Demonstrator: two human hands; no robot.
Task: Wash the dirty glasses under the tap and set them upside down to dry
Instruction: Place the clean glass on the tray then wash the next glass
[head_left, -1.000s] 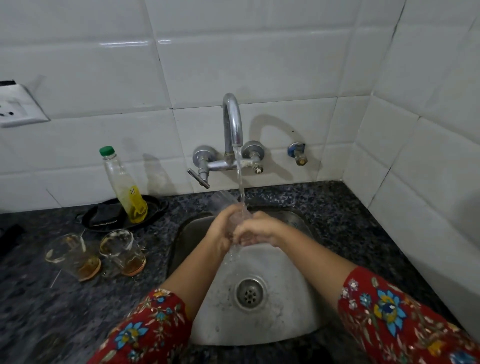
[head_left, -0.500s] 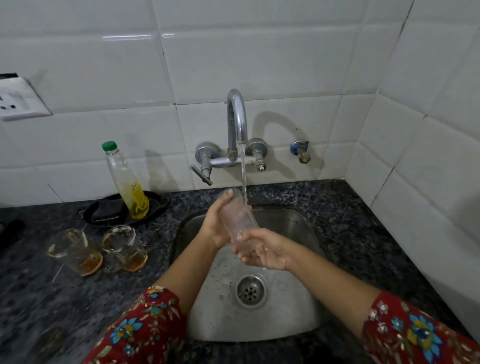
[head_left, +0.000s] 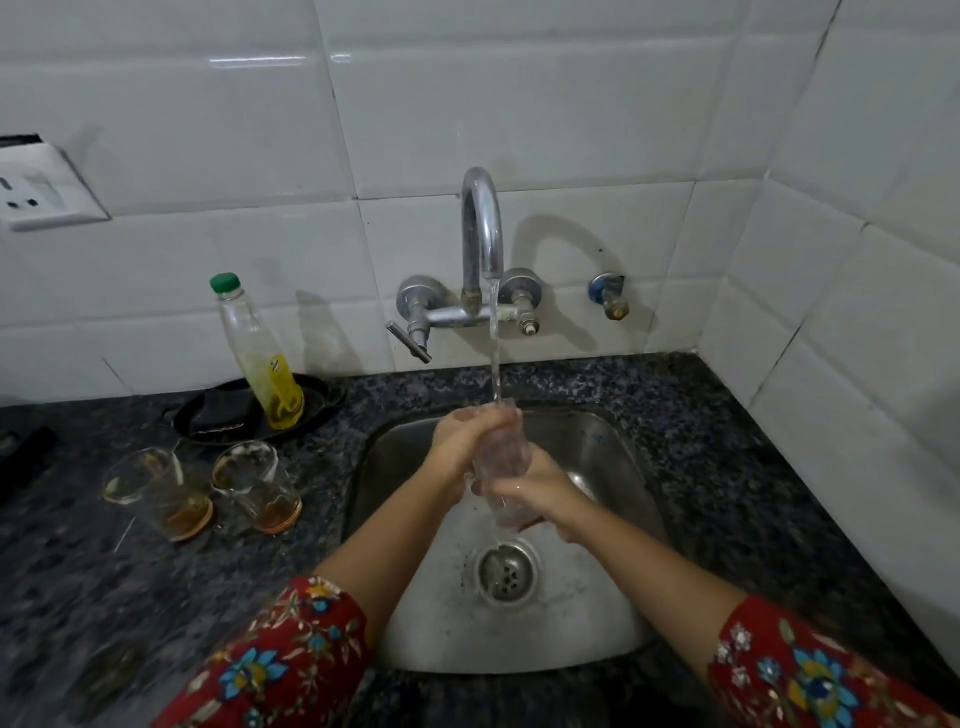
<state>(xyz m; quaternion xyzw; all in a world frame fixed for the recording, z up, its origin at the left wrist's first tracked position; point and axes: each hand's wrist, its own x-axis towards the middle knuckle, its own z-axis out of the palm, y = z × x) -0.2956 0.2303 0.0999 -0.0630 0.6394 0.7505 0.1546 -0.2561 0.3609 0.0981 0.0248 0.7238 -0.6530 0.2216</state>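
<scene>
While water runs in a thin stream (head_left: 494, 338) from the curved chrome wall tap (head_left: 483, 228), you have the clear drinking glass (head_left: 503, 460) right under it, mouth up, over the stainless steel sink (head_left: 613, 452) and above the round drain (head_left: 506, 571). Your left hand (head_left: 460, 444) is wrapped round the upper part of the glass near the rim, fingers curled on it; your right hand (head_left: 537, 493) grips the lower part and base from the other side. So both hands are clamped on that one glass, and it stands close to upright, leaning a touch. Over on the dark speckled granite counter (head_left: 727, 467), left of the sink, two more glasses stand side by side: the far-left dirty glass (head_left: 156, 491) and the nearer dirty glass (head_left: 257, 486), each right way up with brown residue at the bottom. Behind them a clear plastic bottle with a green cap and yellow liquid (head_left: 262, 364) stands on a black oval tray (head_left: 324, 402) against the white tiled wall (head_left: 519, 104). A white wall socket (head_left: 41, 192) sits at the far left edge.
</scene>
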